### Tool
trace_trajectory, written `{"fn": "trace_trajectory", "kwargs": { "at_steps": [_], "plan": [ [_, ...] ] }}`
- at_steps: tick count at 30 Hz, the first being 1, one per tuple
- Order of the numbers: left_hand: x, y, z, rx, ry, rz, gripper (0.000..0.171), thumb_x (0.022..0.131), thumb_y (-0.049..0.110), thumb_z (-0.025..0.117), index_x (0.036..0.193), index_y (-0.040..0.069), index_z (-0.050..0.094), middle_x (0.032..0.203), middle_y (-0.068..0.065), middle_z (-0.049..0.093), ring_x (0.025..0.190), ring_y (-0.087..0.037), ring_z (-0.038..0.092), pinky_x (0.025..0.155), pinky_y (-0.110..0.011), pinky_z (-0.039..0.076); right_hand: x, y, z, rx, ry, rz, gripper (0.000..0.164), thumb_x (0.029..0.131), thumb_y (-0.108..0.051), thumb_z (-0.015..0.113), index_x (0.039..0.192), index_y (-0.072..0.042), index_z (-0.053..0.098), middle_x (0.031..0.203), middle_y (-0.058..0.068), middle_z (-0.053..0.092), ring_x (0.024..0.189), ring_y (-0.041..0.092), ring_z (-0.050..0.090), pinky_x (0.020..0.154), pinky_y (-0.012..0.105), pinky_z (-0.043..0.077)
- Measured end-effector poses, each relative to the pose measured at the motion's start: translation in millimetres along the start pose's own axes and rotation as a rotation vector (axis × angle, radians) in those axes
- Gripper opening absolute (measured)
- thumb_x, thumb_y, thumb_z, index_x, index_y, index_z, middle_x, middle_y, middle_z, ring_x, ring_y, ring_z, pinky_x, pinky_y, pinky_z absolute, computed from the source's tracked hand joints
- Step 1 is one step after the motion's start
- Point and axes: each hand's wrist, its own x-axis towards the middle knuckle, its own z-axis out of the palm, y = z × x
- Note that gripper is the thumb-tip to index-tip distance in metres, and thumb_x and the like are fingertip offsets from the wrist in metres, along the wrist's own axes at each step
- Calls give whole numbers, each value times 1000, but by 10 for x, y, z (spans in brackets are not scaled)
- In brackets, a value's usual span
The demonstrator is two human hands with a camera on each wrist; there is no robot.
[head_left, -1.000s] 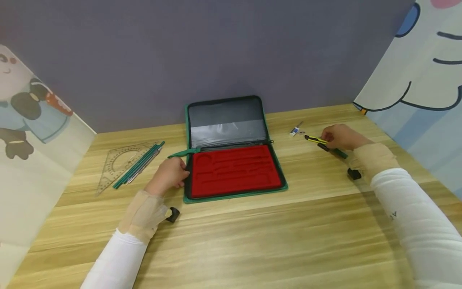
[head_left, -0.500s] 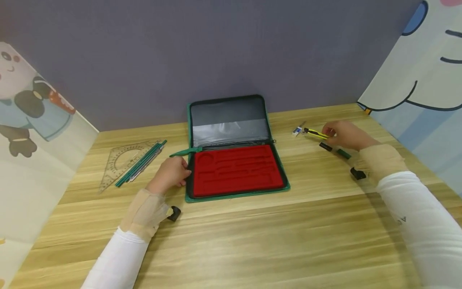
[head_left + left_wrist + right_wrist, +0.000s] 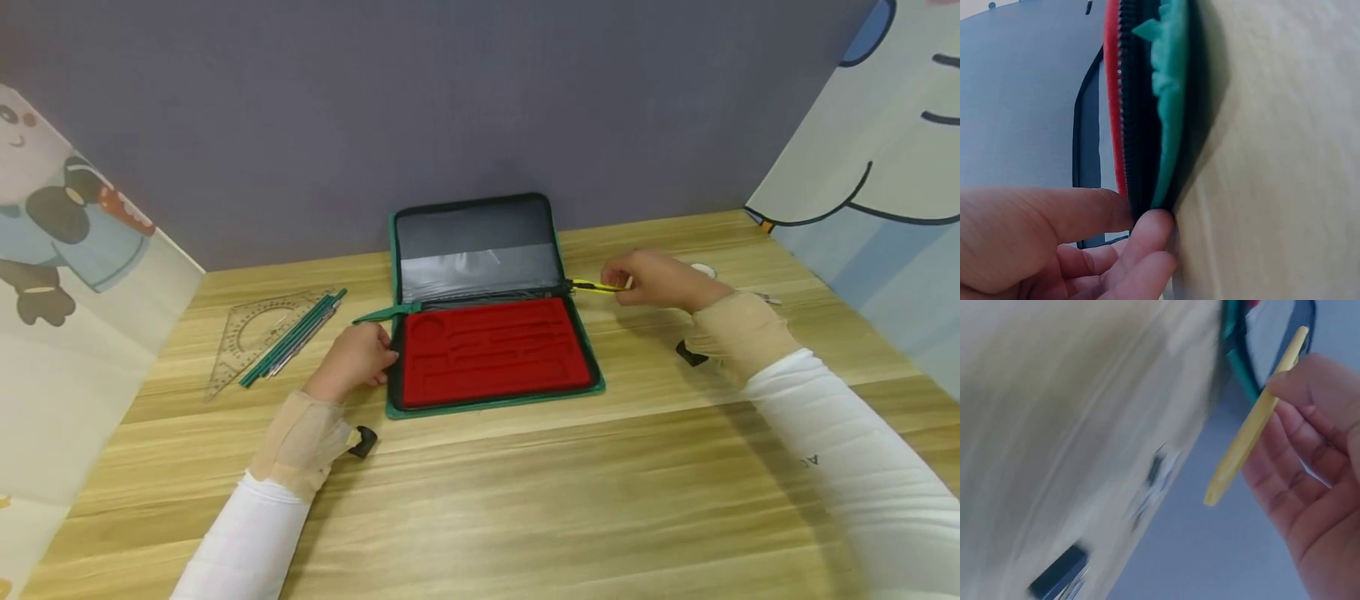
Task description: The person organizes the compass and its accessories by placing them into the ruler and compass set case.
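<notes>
An unzipped green zip case (image 3: 495, 408) lies spread on the wooden table, its lid leaning back against the grey partition. Its red moulded insert (image 3: 480, 367) shows bare recesses. At the case's left edge, my left hand (image 3: 352, 362) pinches the zippered rim (image 3: 1169, 119) between thumb and fingers. My right hand (image 3: 660, 279) holds a thin yellow and black utility knife (image 3: 596, 287) just beyond the case's right side. In the right wrist view, thumb and fingertips grip the yellow knife (image 3: 1250, 440) near its middle, above the tabletop.
Left of the case lie a clear set square (image 3: 232, 350) with a protractor arc, and green pencils (image 3: 300, 333) beside thin silver pieces. A dark green block (image 3: 1059, 572) and small metal pieces lie on the right. The grey partition (image 3: 465, 108) closes the back.
My right hand has lifted the utility knife from the right-hand group of items and carried it left to the case's side. The left hand keeps its grip on the rim.
</notes>
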Motion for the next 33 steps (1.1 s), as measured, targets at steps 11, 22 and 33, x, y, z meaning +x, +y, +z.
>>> {"fn": "trace_trajectory", "kwargs": {
  "at_steps": [11, 22, 33],
  "plan": [
    [-54, 25, -31, -7, 20, 23, 20, 89, 5, 58, 102, -10, 55, 74, -13, 63, 51, -12, 59, 49, -24, 52, 385, -319, 101, 63, -74, -42, 18, 78, 4, 60, 93, -4, 66, 86, 7, 67, 79, 22, 63, 70, 38, 53],
    [-10, 7, 10, -10, 19, 25, 16, 89, 5, 58, 99, -8, 56, 69, -11, 63, 51, -11, 59, 49, -23, 52, 665, -507, 259, 68, -150, -114, 18, 81, 3, 59, 97, -2, 66, 94, 10, 66, 85, 24, 64, 77, 38, 52],
    [-24, 12, 8, -18, 28, 18, 17, 88, 5, 59, 99, -8, 55, 75, -14, 62, 53, -13, 59, 49, -24, 52, 896, -700, 365, 26, -214, -157, 13, 84, 3, 61, 95, -2, 66, 94, 10, 66, 87, 23, 62, 80, 39, 51]
  ]
}}
